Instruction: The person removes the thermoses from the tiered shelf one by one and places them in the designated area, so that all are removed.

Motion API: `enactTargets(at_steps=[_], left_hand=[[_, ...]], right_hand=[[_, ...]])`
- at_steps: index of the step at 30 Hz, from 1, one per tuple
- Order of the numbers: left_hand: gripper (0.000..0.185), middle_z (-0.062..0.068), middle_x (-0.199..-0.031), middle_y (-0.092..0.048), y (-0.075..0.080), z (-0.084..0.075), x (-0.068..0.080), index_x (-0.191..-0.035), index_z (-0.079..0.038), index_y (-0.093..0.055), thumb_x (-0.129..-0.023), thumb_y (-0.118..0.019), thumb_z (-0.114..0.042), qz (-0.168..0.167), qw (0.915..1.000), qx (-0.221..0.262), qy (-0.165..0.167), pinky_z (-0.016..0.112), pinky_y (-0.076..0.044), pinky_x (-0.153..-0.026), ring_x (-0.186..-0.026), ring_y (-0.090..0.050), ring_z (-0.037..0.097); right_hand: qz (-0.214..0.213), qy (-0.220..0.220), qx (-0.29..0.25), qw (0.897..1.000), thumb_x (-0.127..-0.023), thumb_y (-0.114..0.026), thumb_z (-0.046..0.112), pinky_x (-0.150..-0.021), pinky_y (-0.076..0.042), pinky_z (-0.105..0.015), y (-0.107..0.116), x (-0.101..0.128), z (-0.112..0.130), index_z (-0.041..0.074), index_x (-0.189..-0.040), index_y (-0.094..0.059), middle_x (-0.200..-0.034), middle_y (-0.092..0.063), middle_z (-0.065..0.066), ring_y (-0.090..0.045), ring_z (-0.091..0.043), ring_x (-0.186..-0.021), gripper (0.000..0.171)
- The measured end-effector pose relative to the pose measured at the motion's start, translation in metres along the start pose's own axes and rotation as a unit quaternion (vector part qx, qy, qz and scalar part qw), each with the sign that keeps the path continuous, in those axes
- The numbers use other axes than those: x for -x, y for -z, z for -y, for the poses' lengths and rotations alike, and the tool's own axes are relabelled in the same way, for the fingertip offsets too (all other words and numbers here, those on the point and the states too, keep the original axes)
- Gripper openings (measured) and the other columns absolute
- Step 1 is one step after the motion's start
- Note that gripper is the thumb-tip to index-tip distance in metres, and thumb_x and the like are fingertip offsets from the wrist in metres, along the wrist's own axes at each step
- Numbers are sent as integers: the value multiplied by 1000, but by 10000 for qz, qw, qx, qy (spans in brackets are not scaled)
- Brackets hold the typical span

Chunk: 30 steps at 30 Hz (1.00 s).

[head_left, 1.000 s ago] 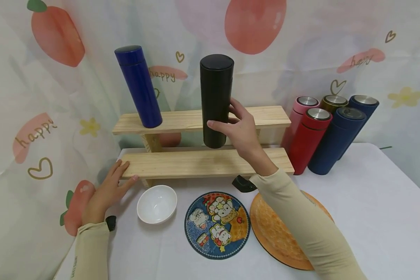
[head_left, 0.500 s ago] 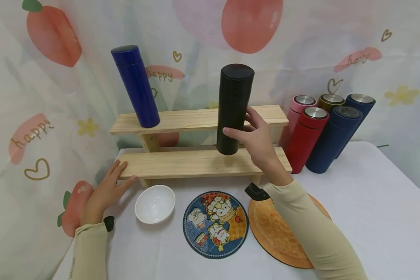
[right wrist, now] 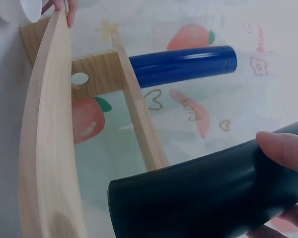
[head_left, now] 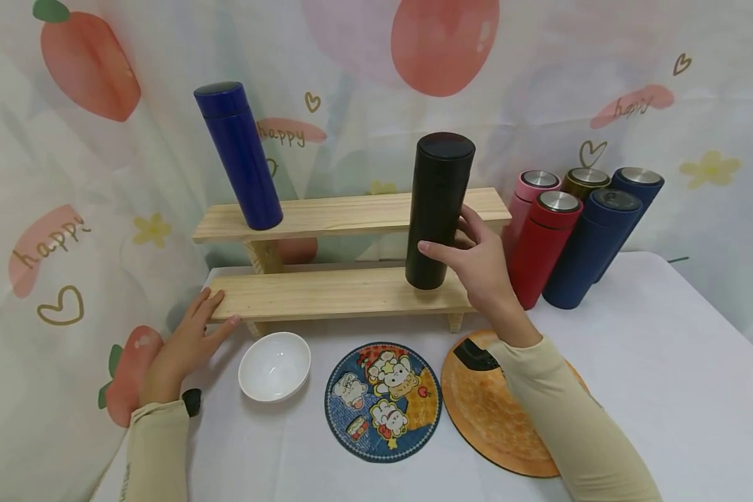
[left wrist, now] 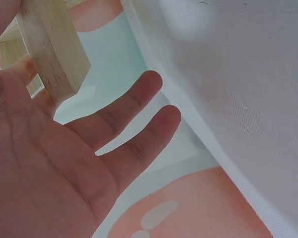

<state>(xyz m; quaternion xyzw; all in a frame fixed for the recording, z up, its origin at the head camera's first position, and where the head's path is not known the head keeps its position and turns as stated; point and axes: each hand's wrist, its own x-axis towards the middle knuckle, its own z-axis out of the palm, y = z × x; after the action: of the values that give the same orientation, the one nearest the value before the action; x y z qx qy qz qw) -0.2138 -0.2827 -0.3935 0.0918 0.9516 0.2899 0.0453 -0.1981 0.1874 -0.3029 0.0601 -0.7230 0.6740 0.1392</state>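
black flask on the lower shelf

our right hand (head_left: pixel 486 268) wraps the black flask (head_left: pixel 438 209) upright on the lower shelf (head_left: pixel 326 293); left hand (head_left: pixel 185 345), fingers straight and apart, rests at its end.

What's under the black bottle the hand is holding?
The lower wooden shelf is under the black bottle, which the right hand grips. Whether the bottom touches the wood cannot be seen. The left hand rests on the shelf's end.
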Motion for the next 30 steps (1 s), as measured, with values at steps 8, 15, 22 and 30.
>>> enactTargets(at_steps=[8,15,22,30], left_hand=[[87,28,-175,-1,-1,2,-2,-169,0,-17,-110,-58,-49,-61,9999,90,-83,77,-24,-115,-154,-16,60],[87,28,-175,-1,-1,3,-2,-170,0,-17,-110,-58,-49,-67,9999,90,-87,77,-24,-115,-154,-16,60],[87,28,-175,-1,-1,3,0,-169,0,-16,-110,-57,-49,-47,9999,120,-89,78,-23,-115,-154,-14,60],[87,28,-175,-1,-1,1,-2,-169,0,-18,-110,-60,-48,-68,9998,171,-122,77,-22,-116,-155,-14,60]], right_hand=[[-12,48,287,9996,-96,-80,15,-114,-42,-61,15,6,0,15,-167,-39,-160,-51,-13,-55,-38,-133,82],[-142,15,445,9989,-96,-81,16,-113,-43,-62,30,10,2,18,-166,-41,-160,-52,-11,-56,-37,-133,81],[-266,80,538,9982,-96,-82,17,-111,-44,-61,44,12,5,24,-163,-48,-155,-57,-10,-59,-31,-131,76],[-463,-68,923,9946,-96,-83,25,-113,-42,-61,67,14,12,29,-162,-48,-152,-60,-7,-60,-25,-128,75]])
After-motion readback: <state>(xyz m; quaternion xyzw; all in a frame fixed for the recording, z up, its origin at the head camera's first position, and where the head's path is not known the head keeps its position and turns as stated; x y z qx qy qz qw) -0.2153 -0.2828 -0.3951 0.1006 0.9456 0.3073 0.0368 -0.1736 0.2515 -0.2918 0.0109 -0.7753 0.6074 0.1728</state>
